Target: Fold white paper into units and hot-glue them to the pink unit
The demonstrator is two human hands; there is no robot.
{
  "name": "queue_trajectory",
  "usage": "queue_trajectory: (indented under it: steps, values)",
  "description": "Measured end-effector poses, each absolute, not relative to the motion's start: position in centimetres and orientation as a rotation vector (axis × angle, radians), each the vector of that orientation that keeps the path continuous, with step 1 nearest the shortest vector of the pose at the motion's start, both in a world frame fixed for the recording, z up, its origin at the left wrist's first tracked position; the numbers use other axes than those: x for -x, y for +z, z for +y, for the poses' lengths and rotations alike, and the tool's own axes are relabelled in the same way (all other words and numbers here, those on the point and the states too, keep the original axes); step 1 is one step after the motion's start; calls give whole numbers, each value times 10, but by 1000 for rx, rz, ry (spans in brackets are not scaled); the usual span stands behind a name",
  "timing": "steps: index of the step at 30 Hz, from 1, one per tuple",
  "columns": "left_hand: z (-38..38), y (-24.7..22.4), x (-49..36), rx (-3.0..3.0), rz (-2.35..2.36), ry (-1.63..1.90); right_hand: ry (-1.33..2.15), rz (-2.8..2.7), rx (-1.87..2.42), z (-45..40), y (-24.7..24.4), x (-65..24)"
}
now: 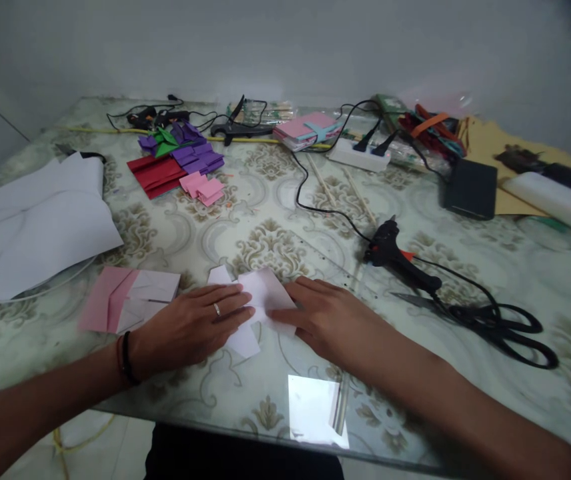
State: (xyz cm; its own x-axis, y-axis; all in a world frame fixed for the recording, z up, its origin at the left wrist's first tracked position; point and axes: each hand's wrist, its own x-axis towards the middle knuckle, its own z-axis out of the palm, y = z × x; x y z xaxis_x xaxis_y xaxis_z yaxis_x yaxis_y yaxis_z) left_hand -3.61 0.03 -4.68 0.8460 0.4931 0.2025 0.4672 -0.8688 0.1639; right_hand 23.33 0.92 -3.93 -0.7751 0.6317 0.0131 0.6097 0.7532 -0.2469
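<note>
A pale, partly folded sheet of paper (pixel 269 288) lies on the table in front of me. My left hand (pixel 215 313) rests on its left part, fingers stretched out side by side and pressing it down. My right hand (pixel 310 310) is at the sheet's right edge. One of its fingers lies over the paper, while others sit along the edge, so the flap is between them. Left of my left hand is a folded pink and white paper piece (pixel 110 300), partly hidden by my wrist.
A glue gun (pixel 390 250) and black-handled scissors (pixel 495 327) lie to the right. White sheets (pixel 50 227) are at left. Further back are red folded paper (pixel 155 175), purple pieces (pixel 198 159), pink pieces (pixel 203 188), a power strip (pixel 360 157) and a dark box (pixel 469 189).
</note>
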Motion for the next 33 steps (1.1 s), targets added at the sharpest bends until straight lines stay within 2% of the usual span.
queue_trajectory:
  steps: [5, 11, 19, 27, 33]
  values:
    - [2, -53, 35, -2963, 718, 272, 268, -2823, 964, 8, -39, -238]
    - [1, -52, 34, -2923, 770, 370, 195, -2809, 946, 5, -40, -240]
    - [1, -51, 33, -2894, 842, 347, 284, -2904, 1004, -2, -38, -232]
    - [1, -54, 35, -2953, 751, 345, 204, -2934, 1019, -5, -39, -230]
    - [2, -55, 33, -2938, 811, 373, 164, -2970, 1203, -15, -34, -220]
